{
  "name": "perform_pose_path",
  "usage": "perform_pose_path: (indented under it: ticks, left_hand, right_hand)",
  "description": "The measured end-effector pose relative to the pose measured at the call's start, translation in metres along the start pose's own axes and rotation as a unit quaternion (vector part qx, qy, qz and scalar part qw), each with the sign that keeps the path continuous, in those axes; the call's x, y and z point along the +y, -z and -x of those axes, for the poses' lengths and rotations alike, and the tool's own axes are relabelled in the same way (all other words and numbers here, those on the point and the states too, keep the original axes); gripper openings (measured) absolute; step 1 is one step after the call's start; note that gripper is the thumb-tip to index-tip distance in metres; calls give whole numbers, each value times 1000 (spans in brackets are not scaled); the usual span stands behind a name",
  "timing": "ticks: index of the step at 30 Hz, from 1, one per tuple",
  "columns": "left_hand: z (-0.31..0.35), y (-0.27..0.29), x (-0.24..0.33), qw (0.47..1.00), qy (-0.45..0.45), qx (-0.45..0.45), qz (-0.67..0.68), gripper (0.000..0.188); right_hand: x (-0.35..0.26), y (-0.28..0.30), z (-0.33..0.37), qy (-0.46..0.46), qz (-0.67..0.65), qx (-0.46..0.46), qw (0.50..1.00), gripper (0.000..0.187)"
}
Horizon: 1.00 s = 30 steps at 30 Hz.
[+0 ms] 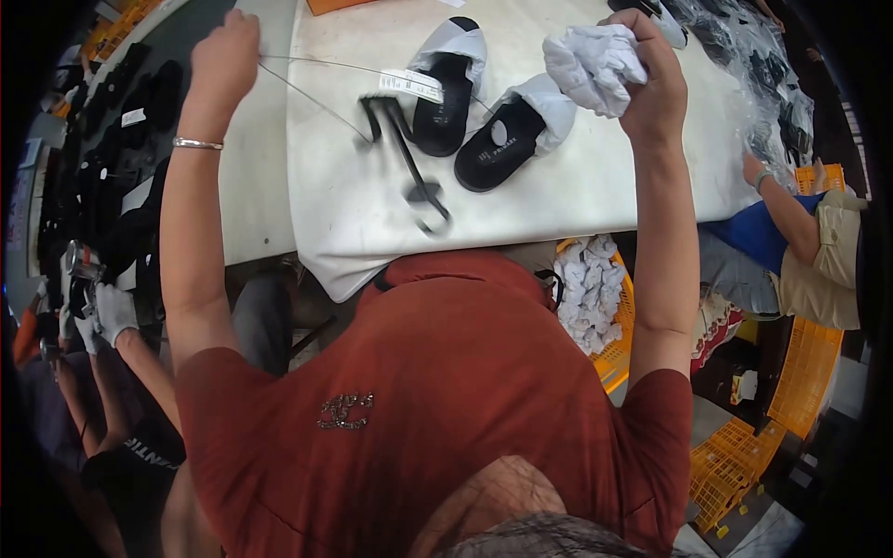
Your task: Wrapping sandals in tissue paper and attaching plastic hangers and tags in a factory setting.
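White sheeting (349, 214) covers the table at twelve o'clock from the person. Nearest, toward three, an orange basket (628, 312) holds crumpled white wads. Over the cloth, toward half past eleven, hangs a motion-blurred black hanger (398, 139); two black-and-white slippers (447, 107) lie just beyond, between twelve and one. At half past ten the left hand (226, 56) is closed tightly on thin cords leading toward a white tag (411, 86) and the hanger; at half past one the right hand (654, 79), fingers curled, grips a white wad (593, 70). Farthest, near half past eleven, an orange box (342, 5) shows its edge.
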<state>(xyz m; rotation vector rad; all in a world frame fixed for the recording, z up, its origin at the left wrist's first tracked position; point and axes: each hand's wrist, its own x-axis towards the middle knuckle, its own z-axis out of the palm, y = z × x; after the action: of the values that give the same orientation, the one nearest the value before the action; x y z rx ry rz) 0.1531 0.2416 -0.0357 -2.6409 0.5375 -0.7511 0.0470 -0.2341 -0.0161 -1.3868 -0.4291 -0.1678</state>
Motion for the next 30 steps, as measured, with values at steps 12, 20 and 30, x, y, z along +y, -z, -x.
perform_pose_path:
  ticks: [12, 20, 30]
  left_hand:
    - [4, 86, 202, 576, -87, 119, 804, 42]
    - [31, 54, 203, 761, -73, -104, 636, 16]
    - [6, 69, 273, 895, -153, -22, 419, 26]
  right_hand:
    - [-18, -73, 37, -82, 109, -46, 990, 58]
    - [-9, 54, 230, -50, 400, 349, 846, 52]
    - [156, 160, 425, -185, 757, 217, 589, 46]
